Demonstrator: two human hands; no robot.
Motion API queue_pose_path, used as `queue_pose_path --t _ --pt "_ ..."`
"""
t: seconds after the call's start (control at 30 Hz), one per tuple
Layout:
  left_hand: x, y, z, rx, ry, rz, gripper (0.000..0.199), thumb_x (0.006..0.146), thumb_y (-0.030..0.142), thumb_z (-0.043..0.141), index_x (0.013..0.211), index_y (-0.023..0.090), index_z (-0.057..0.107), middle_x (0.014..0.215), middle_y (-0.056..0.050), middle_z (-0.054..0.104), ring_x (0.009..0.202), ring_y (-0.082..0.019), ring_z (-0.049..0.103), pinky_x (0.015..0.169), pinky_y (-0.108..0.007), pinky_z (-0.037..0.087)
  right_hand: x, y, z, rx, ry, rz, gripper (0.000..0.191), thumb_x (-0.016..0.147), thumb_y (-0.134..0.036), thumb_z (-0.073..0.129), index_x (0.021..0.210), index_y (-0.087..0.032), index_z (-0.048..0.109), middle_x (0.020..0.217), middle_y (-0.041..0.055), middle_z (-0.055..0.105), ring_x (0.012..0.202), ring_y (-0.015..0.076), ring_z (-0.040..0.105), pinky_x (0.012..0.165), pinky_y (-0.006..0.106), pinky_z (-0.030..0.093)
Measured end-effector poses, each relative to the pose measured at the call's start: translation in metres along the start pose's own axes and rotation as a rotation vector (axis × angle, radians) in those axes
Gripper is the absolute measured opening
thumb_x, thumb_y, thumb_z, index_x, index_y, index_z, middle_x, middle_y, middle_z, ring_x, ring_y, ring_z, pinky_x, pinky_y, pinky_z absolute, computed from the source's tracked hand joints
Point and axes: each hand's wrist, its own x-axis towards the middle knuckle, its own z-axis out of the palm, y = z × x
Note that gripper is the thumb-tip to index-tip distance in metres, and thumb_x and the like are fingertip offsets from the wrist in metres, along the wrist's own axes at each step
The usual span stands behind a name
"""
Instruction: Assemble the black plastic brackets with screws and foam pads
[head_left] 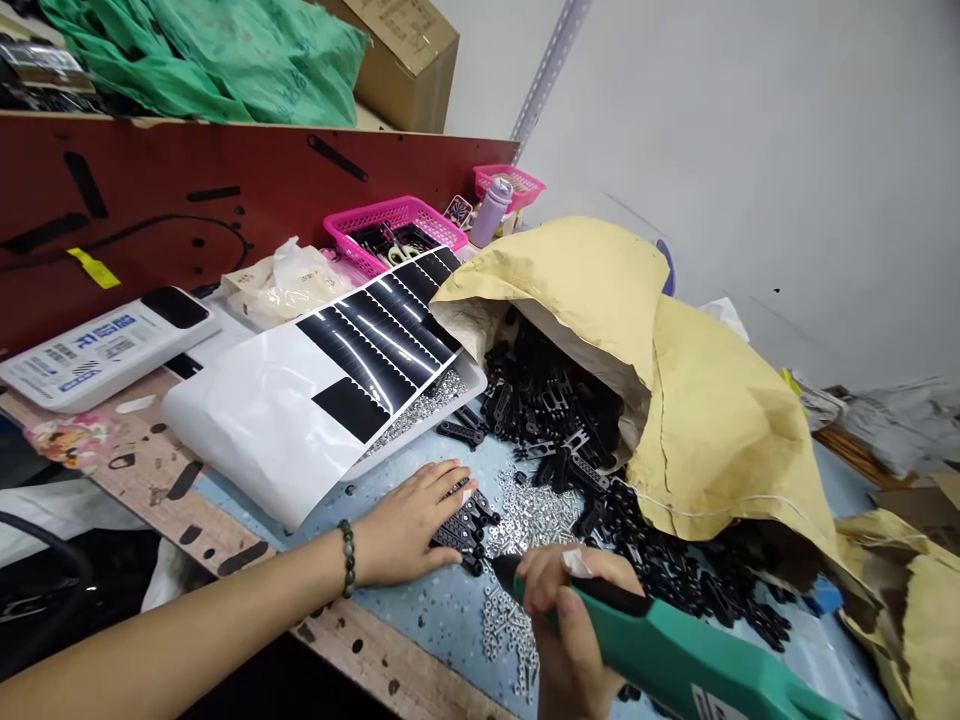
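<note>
My left hand (pixel 405 520), with a beaded bracelet at the wrist, lies low on the blue table surface. Its thumb and fingers hold a row of black plastic parts (pixel 469 518) set side by side. My right hand (pixel 577 610) is wrapped round a green electric screwdriver (pixel 697 655). The tool's dark tip points at the near end of that row; whether it touches a part I cannot tell. Small silver screws (pixel 536 505) lie in a loose pile beside the parts and under the tool. White tape shows on a finger of each hand.
Black parts (pixel 555 390) spill from a yellow paper sack (pixel 720 410) at right. A white tray (pixel 475 378) of small metal pieces sits partly under a sheet with black stickers (pixel 375 330). Behind stand a pink basket (pixel 409 210), a purple bottle (pixel 491 212) and a white case (pixel 105 345).
</note>
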Motion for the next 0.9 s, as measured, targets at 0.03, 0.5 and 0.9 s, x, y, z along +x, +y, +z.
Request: queue_pose_path --t 0.03,0.5,0.9 --pt "0.0 0.0 0.0 0.002 -0.001 -0.002 0.078 0.084 0.049 0.062 0.147 0.02 0.027 0.154 -0.012 0.028 0.143 -0.03 0.018 0.116 -0.047 0.02 0.002 -0.003 0.001 0.017 0.018 -0.004 0.004 0.09 -0.022 0.05 0.093 -0.021 0.051 0.056 -0.0064 0.049 0.047 0.0115 0.047 0.056 0.031 0.045" --pt "-0.001 0.001 -0.002 -0.017 -0.019 -0.014 0.078 0.085 0.051 0.061 0.148 0.02 0.027 0.155 -0.012 0.026 0.144 -0.03 0.016 0.116 -0.046 0.018 0.005 -0.01 0.011 -0.015 0.06 0.006 0.004 0.09 -0.026 0.052 0.089 -0.022 0.053 0.056 -0.0059 0.049 0.045 0.012 0.045 0.053 0.031 0.045" --pt "0.001 0.0 -0.001 -0.04 0.016 0.004 0.077 0.084 0.05 0.063 0.146 0.021 0.029 0.153 -0.013 0.03 0.143 -0.031 0.019 0.116 -0.047 0.02 0.003 0.016 0.005 0.046 -0.084 0.07 0.003 0.091 -0.023 0.053 0.092 -0.023 0.05 0.054 -0.0072 0.051 0.048 0.0128 0.051 0.056 0.03 0.046"
